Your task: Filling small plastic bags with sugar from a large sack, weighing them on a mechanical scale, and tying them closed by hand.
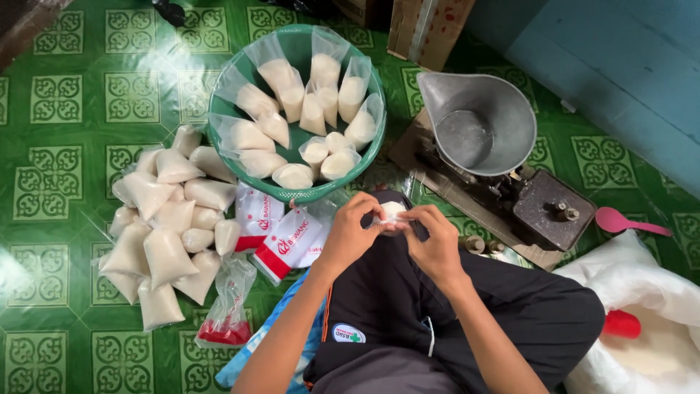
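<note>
- Over the person's raised knee, both hands meet on a small bag [391, 213] of white grains, held just in front of the basket [219, 117].
- Left hand [351, 228]: fingers curled narrow, pinching the bag's near side at its neck.
- Right hand [432, 241]: also nearly closed, fingertips pinching the bag's other side; thumb and forefinger look pressed on the plastic.
- Risk, as I judge it: the neck is gripped only by fingertips, so a slip could let the bag tip and spill grains onto the trousers and floor [58, 168].
- Thin clear plastic could tear if the two hands pull apart too hard.
- Open bags stand upright and crowded in the basket; a nudge from a knee or elbow could topple them.
- Closed bags [168, 241] lie heaped on the floor to the left, beside red-and-white packets [286, 244].
- A scale [503, 157] with a metal pan sits to the right, a pink scoop [627, 222] beyond it, near a large sack [649, 306].
</note>
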